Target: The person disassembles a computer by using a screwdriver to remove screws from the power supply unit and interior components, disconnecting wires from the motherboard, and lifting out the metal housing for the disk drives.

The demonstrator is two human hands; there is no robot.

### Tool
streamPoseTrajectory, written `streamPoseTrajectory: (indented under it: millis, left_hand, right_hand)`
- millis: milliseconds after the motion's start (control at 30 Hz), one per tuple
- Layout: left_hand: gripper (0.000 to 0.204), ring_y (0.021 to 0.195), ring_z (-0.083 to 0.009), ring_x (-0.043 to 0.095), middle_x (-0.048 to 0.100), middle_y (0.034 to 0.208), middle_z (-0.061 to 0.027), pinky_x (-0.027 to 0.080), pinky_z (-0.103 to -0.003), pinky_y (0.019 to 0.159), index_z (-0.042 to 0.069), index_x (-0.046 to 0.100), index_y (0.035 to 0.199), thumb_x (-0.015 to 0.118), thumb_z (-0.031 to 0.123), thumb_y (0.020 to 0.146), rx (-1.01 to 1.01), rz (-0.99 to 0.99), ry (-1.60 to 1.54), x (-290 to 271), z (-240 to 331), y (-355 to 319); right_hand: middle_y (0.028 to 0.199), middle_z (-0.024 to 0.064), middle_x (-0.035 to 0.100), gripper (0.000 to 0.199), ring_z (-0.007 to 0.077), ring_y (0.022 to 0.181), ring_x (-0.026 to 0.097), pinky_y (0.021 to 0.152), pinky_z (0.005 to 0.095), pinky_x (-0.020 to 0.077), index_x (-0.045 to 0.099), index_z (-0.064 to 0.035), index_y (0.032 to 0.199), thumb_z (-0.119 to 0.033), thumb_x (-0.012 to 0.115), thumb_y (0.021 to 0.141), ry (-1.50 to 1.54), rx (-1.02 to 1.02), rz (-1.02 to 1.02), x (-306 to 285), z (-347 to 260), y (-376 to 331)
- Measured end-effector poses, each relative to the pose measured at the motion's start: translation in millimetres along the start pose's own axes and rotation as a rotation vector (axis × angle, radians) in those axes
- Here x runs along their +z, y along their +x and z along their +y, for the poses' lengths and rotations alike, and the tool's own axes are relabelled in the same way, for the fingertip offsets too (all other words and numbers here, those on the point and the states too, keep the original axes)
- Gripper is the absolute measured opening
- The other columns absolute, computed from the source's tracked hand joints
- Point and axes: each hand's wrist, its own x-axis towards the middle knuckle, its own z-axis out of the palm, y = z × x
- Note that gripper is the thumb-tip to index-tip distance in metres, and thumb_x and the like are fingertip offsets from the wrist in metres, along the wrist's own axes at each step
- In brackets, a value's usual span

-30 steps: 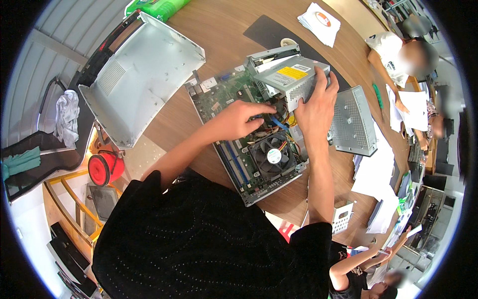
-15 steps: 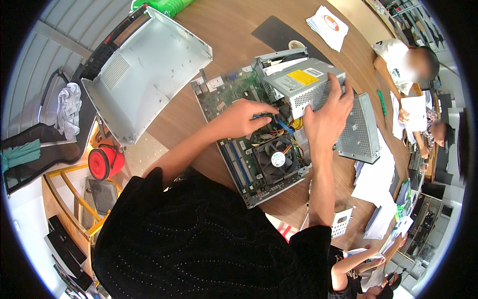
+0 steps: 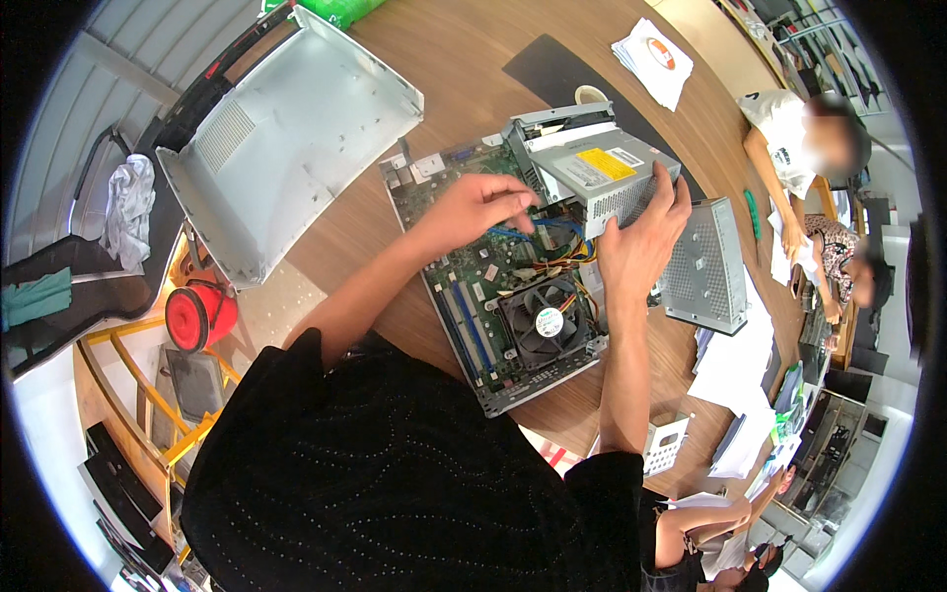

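A grey metal power supply (image 3: pixel 587 166) with a yellow label sits tilted over the far side of an opened computer chassis. My right hand (image 3: pixel 643 242) grips its perforated near end, thumb on one side and fingers over the other. My left hand (image 3: pixel 483 209) is closed just left of the power supply, thumb and fingertips drawn together; whatever may be between them is hidden. Beneath it lie a blue cable (image 3: pixel 508 233) and the green motherboard (image 3: pixel 490 264). Coloured wires (image 3: pixel 564 264) run between the power supply and a black cooling fan (image 3: pixel 545 321).
The grey computer cover (image 3: pixel 306 148) lies at the far left of the wooden table (image 3: pixel 473 59). To the right stand a perforated metal drive bay (image 3: pixel 705 266) and papers (image 3: pixel 735 370). A roll of tape (image 3: pixel 590 95) sits beyond the chassis. Other people work along the right side.
My left hand has lifted slightly up and left, away from the blue cable, which now lies lower. My right hand stays on the power supply, which has shifted slightly.
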Motion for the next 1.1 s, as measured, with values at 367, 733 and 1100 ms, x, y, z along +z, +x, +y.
streamPoseTrajectory:
  millis: [367,733,1100]
  left_hand:
    - [0.025,0.070,-0.0122,0.066,0.069,0.076,-0.0079,0.048,-0.025,0.069,-0.004,0.067,0.108,0.058,0.016,0.097,-0.015,-0.091,0.045,0,-5,4]
    - [0.025,0.071,-0.0124,0.065,0.068,0.075,-0.0077,0.048,-0.025,0.069,-0.005,0.066,0.108,0.057,0.016,0.097,0.000,-0.097,0.067,-1,-5,4]
    - [0.023,0.074,-0.0127,0.065,0.069,0.076,-0.0079,0.049,-0.026,0.070,-0.001,0.067,0.111,0.054,0.010,0.095,0.052,-0.153,0.090,-4,-8,3]
  right_hand:
    - [0.144,0.0300,0.029,0.086,0.0485,0.131,0.037,0.105,0.0488,0.0381,0.038,-0.0112,0.142,0.009,0.066,0.063,0.046,-0.032,-0.012,0,7,-6]
    - [0.145,0.0286,0.029,0.089,0.0476,0.132,0.036,0.103,0.0481,0.0410,0.037,-0.0124,0.142,0.011,0.064,0.060,0.071,-0.031,0.003,1,8,-9]
    - [0.144,0.0275,0.034,0.091,0.0414,0.135,0.035,0.109,0.0546,0.0315,0.043,0.0005,0.138,-0.055,0.077,0.074,0.194,-0.170,0.341,-63,21,-47]
